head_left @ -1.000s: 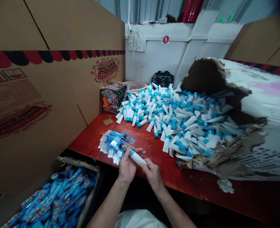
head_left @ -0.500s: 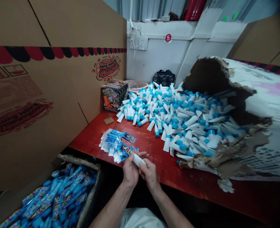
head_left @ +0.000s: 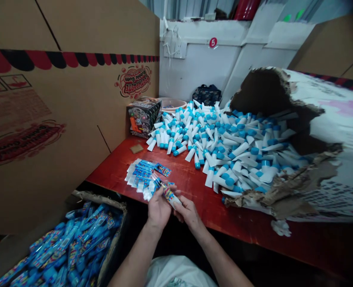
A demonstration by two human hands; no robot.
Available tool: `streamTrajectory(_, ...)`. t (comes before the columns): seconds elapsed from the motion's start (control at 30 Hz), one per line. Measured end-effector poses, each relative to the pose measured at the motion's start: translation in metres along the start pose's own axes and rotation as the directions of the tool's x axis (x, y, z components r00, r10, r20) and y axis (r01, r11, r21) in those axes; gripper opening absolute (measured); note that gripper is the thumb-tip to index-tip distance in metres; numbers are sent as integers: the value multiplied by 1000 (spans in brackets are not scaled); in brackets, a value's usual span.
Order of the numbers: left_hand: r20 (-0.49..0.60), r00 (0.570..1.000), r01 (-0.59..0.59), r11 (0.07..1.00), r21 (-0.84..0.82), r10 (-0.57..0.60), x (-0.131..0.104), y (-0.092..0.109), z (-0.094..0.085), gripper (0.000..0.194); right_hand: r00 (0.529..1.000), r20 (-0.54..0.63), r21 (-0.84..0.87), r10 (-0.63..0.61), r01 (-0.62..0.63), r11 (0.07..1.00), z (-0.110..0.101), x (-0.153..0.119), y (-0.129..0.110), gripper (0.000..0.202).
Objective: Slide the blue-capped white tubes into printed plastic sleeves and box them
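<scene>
Head view. Tall brown carton walls off the left side; torn white box lies on the right, its ragged opening spilling a heap of blue-capped tubes across the red table. Behind the heap: pink basin, dark bag. Picture-printed box stands against the carton. Lower left, an open bin full of blue packets. Fanned printed sleeves lie just beyond the hands, partly covered by them.

Held tube sits between both hands at the table's near edge, slanting: white near end, colourful printed film over its middle; far end too blurred to read. Left hand grips the film, thumb on top; far fingers partly hidden. Right hand pinches the white end, thumb uppermost.
</scene>
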State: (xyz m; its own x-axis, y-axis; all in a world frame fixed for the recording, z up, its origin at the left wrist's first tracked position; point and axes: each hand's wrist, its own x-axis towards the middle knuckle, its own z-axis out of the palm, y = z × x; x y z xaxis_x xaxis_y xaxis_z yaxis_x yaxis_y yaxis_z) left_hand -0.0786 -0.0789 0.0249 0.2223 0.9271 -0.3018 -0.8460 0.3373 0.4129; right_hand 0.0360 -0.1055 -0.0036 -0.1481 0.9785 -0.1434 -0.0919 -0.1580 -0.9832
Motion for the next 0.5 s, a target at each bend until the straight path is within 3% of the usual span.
streamTrajectory(0.13, -22, 996, 86, 990, -108, -89, 1, 10, 1, 14, 1000, 22, 92, -13, 11, 996, -6, -10, 9, 33)
streamTrajectory(0.33, -71, 990, 118, 988, -97, -125, -9, -16, -1, 10, 997, -75, 20, -12, 13, 1000, -3, -13, 21, 38)
streamTrajectory(0.5, -52, 994, 89, 994, -57, -92, -13, -23, 1, 8, 985, -172, -83, -25, 11, 997, 2, -13, 17, 38)
